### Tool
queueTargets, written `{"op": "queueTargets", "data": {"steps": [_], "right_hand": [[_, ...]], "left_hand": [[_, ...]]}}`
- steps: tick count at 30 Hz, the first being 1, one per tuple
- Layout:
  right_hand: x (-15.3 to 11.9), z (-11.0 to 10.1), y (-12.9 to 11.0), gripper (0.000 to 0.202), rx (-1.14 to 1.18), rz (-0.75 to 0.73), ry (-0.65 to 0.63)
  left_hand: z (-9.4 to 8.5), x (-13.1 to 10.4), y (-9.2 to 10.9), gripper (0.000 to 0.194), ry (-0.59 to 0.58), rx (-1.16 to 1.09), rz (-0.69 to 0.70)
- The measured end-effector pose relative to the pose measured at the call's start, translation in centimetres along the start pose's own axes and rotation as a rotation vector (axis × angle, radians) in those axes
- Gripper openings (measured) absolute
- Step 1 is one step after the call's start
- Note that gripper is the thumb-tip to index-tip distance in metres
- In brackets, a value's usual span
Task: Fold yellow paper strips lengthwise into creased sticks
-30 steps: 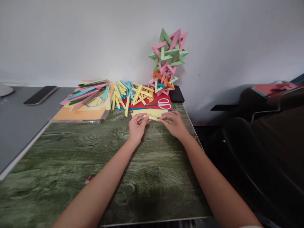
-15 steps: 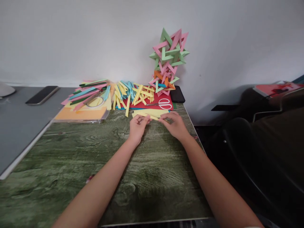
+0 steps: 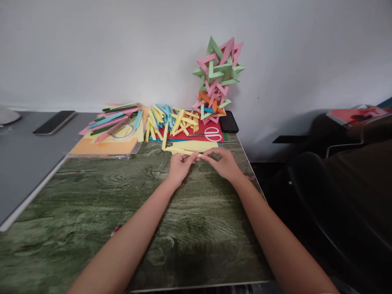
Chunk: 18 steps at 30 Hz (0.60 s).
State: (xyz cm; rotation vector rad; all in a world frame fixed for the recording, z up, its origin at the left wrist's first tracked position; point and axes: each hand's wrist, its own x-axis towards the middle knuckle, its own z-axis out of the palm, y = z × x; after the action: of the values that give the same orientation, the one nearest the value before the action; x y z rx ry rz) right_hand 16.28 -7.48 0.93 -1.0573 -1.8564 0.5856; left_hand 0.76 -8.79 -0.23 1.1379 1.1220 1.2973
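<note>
Both hands are found at work on one narrow yellow strip (image 3: 179, 151), located over the table (image 3: 202, 228) at its far side, directly in front of a flat yellow sheet (image 3: 196, 145). The left hand (image 3: 179, 168) has thumb and forefinger pinching the strip toward its right-hand portion; its remaining fingers are bent behind, their exact contact hidden. The right hand (image 3: 226, 165) has its fingertips brought together at the strip's right end, just beside the left thumb; whether they grip firmly or only press the edge cannot be told. The strip's left end projects free past the left hand, near the foot of a loose strip (image 3: 165, 137); whether the two touch is not determinable. The step in hand is judged to be working a crease along the strip. For a sound result, the long edges should be matched before pressure is applied, the left pinch should steady the paper close to the working point, and the right fingers should press in short, even passes, since thin paper is liable to skew or buckle if pulled. The projecting end warrants watching, lest it catch the loose strip. Scissors (image 3: 206, 134) lie beyond, on a red sheet (image 3: 200, 127).
</note>
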Motion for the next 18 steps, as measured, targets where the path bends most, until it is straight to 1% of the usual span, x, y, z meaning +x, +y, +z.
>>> {"op": "queueTargets", "data": {"steps": [3, 9, 13, 18], "right_hand": [[0.03, -0.1, 0.04, 0.012, 0.023, 0.032, -0.012], [-0.05, -0.04, 0.13, 0.012, 0.105, 0.082, -0.055], [0.01, 0.03, 0.0, 0.019, 0.149, 0.133, -0.001], [-0.01, 0.04, -0.45, 0.015, 0.17, 0.151, -0.006]], "left_hand": [[-0.12, 0.02, -0.07, 0.026, 0.026, -0.032, -0.003], [-0.09, -0.1, 0.01, 0.023, -0.036, 0.001, 0.007], [-0.01, -0.12, 0.21, 0.024, -0.013, -0.005, -0.005], [0.09, -0.13, 0.38, 0.022, -0.036, -0.023, 0.004]]}}
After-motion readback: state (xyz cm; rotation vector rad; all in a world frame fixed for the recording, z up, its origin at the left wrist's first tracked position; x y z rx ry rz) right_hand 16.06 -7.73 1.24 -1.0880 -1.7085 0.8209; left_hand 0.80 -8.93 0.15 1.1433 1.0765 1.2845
